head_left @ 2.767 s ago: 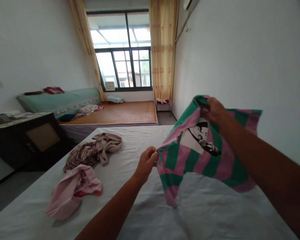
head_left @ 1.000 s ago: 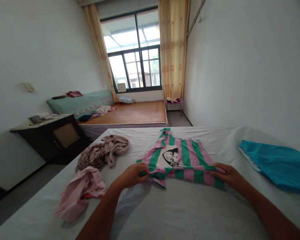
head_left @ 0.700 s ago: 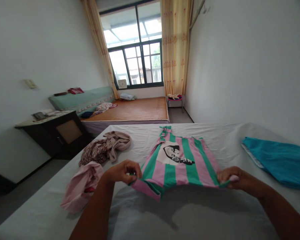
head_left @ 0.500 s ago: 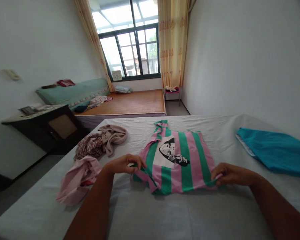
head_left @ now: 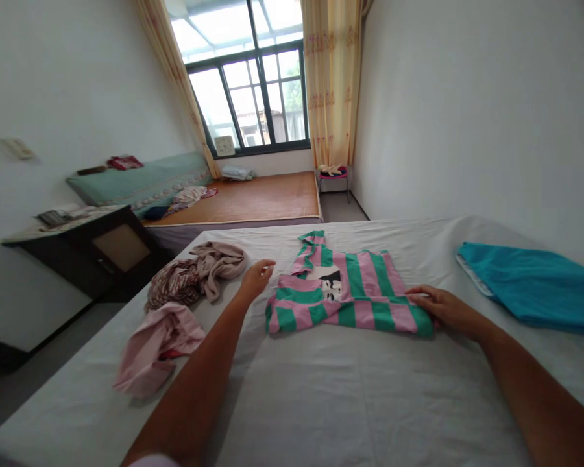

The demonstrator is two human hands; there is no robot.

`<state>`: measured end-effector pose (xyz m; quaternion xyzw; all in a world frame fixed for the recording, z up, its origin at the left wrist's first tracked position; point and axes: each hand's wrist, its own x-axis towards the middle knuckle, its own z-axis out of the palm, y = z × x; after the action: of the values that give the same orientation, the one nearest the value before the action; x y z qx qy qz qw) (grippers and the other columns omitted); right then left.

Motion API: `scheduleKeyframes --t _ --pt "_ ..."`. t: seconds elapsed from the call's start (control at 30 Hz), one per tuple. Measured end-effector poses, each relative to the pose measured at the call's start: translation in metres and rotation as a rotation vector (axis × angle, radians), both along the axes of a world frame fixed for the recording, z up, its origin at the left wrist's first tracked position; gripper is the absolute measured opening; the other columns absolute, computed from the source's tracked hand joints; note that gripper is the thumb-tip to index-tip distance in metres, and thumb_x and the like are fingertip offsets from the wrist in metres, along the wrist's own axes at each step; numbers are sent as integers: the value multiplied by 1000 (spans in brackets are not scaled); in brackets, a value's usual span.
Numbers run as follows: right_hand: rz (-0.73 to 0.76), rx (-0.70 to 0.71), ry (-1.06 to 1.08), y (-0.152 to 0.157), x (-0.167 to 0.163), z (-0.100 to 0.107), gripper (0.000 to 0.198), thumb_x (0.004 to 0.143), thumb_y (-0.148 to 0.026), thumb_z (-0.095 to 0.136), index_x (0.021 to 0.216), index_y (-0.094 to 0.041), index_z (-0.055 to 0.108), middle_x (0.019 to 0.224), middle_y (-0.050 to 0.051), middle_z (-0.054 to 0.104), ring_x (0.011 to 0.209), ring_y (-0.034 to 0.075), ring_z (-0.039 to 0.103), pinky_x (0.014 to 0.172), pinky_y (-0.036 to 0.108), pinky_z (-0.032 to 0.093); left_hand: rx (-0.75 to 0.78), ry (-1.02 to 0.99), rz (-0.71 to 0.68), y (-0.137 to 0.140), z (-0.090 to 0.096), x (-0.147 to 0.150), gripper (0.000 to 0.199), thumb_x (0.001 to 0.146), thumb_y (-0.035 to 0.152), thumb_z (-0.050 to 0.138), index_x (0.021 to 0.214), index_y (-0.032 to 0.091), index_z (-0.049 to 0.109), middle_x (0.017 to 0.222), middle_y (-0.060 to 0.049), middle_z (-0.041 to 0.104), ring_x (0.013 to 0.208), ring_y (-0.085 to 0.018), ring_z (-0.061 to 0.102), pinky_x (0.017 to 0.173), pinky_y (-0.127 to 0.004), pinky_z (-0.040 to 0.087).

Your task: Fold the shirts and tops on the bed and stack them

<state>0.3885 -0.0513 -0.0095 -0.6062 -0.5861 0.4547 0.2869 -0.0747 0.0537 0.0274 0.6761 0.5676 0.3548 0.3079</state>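
Note:
A pink and green striped shirt [head_left: 370, 275] lies on the white-sheeted bed, its lower part folded up over the body and partly covering a printed black and white picture. My left hand [head_left: 257, 280] is raised just left of the shirt, fingers loosely bent and apart, holding nothing. At the right edge of the fold, my right hand [head_left: 438, 308] rests with stretched fingers touching the cloth. Whether its thumb lies under the fabric is hard to see.
Crumpled clothes lie on the left: a beige one [head_left: 221, 263], a patterned one [head_left: 175, 285] and a pink one [head_left: 150, 357]. Folded blue cloth [head_left: 530, 279] lies on the right. Beyond stand a dark cabinet [head_left: 121, 246] and another bed [head_left: 267, 198] below the window.
The shirt's lower edge has been folded upward over its front. My left hand has let go and moved up and away; my right hand has moved up slightly, its fingers straighter.

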Motion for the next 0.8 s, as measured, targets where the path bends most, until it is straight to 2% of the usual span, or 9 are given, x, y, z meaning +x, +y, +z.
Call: scheduleKeyframes --t 0.03,0.13,0.27,0.43,0.57,0.63,0.7,0.77,0.8 --pt "22 1 -4 0 1 -1 55 79 -62 58 115 -20 61 66 -2 56 52 11 47 44 22 38 6 68 -27 -3 -3 -5 32 77 36 56 97 14 68 84 -5 67 75 -17 60 63 -26 50" --pt "87 1 -8 0 2 -3 58 78 -60 60 121 -21 58 69 -3 58 54 12 48 44 22 38 -77 197 -264 -17 -6 -18 28 73 28 58 92 14 71 85 -5 70 75 -17 61 69 -27 50" --pt "114 -1 -8 0 0 -2 55 79 -58 61 120 -21 59 82 1 64 59 13 52 46 22 38 -160 218 -433 -30 -4 -21 46 70 27 62 115 16 65 93 -5 68 79 -16 61 72 -25 49" --pt "172 -7 21 -1 0 2 48 76 -55 68 109 -20 64 84 2 64 70 16 57 53 23 41 -133 198 -426 -29 -9 -21 53 71 25 61 123 15 57 77 1 62 68 -13 56 62 -22 44" --pt "298 -64 38 -3 3 3 44 74 -56 69 95 -17 67 77 2 63 67 15 55 55 23 40 -219 243 -449 -26 -7 -55 51 71 26 61 120 15 59 76 0 63 68 -14 58 60 -21 44" --pt "343 -90 33 -4 2 5 44 72 -57 70 89 -16 67 73 2 62 65 15 53 56 23 40 -258 326 -400 -24 -3 -71 47 70 27 62 116 16 62 74 0 65 67 -15 60 60 -22 45" --pt "366 -97 33 -6 -1 8 45 71 -57 71 87 -16 67 73 2 62 66 15 53 58 24 40 -142 391 -241 -23 2 -71 41 73 29 61 112 16 64 77 -2 68 70 -17 62 65 -25 48" --pt "368 -86 24 -7 -4 10 44 72 -57 70 87 -15 67 73 2 62 67 15 52 59 24 40 113 374 -112 -22 4 -51 35 82 33 55 111 16 66 93 -8 70 86 -20 64 79 -30 49" --pt "364 -73 13 -7 -6 11 44 73 -57 69 86 -15 67 72 2 61 67 15 51 58 24 39 237 345 -109 -21 3 -36 34 87 34 50 110 17 67 105 -10 69 98 -21 62 88 -32 47"
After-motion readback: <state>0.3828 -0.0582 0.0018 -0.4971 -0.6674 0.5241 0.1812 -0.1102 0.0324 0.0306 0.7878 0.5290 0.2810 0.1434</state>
